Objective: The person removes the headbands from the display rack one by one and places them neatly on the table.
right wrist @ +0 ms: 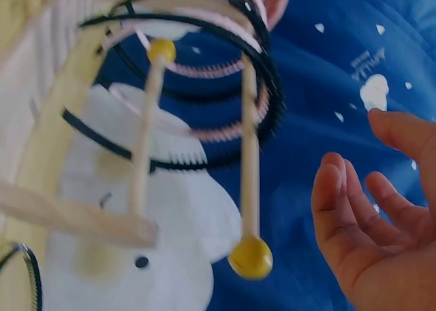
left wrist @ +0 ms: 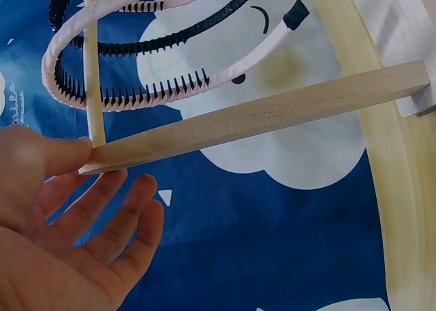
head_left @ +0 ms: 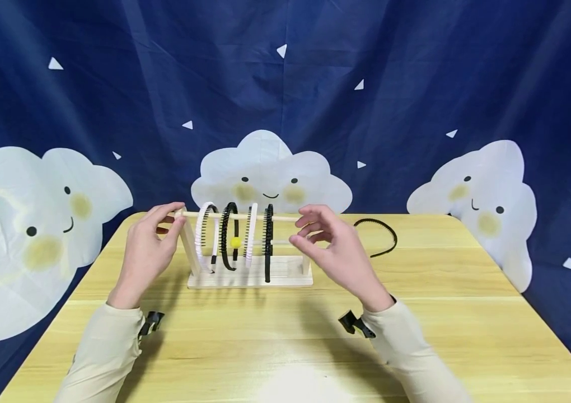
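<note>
A wooden headband rack (head_left: 285,276) stands on the table with two pale headbands and two black headbands hung along its upper rod (head_left: 285,218). My left hand (head_left: 146,254) pinches the top of the left post (left wrist: 259,117) between thumb and fingertips, where the rod meets it. To the right, my right hand (head_left: 341,257) is held with loosely bent fingers, nothing between them. The right wrist view shows it apart from the rod's yellow ball end (right wrist: 251,258). A second yellow ball (right wrist: 161,50) tips the lower rod (right wrist: 144,141).
Another black headband (head_left: 395,238) lies on the table (head_left: 245,347) to the right, behind my right hand. A dark blue curtain (head_left: 316,112) with smiling clouds hangs behind the table's far edge.
</note>
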Tool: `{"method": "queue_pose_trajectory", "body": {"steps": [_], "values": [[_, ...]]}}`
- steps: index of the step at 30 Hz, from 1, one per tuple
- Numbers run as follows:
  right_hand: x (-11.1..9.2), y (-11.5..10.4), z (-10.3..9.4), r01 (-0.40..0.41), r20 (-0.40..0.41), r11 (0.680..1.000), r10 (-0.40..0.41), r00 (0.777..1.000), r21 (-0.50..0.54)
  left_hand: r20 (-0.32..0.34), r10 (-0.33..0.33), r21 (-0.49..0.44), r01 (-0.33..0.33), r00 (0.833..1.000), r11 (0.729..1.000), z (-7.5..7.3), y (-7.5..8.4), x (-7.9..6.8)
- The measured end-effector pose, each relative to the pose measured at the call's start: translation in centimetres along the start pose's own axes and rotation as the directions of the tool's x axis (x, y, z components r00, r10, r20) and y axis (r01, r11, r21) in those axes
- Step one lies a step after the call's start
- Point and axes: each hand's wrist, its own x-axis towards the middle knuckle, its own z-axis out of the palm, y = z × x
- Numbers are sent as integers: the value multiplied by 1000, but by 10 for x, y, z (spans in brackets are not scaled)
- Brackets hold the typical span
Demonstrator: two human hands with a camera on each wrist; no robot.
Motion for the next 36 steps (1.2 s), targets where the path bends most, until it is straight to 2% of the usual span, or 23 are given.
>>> {"method": "queue_pose_trajectory", "body": {"steps": [9,16,27,36], "values": [[-7,8,36,13,61,1000,-13,998,2,1,-4,8,4,1000,1000,1,0,0],[-12,17,54,19,61,1000,-18,998,-5,0,3,9,-3,1000,1000,1,-1,0],[-17,21,70,0,33,1000,0,999,24,-2,8,2,-8,1000,1000,1,-2,0],[-19,20,73,-1,30,1000,1,1000,5,-1,7,7,-7,1000,1000,2,-1,0]]}}
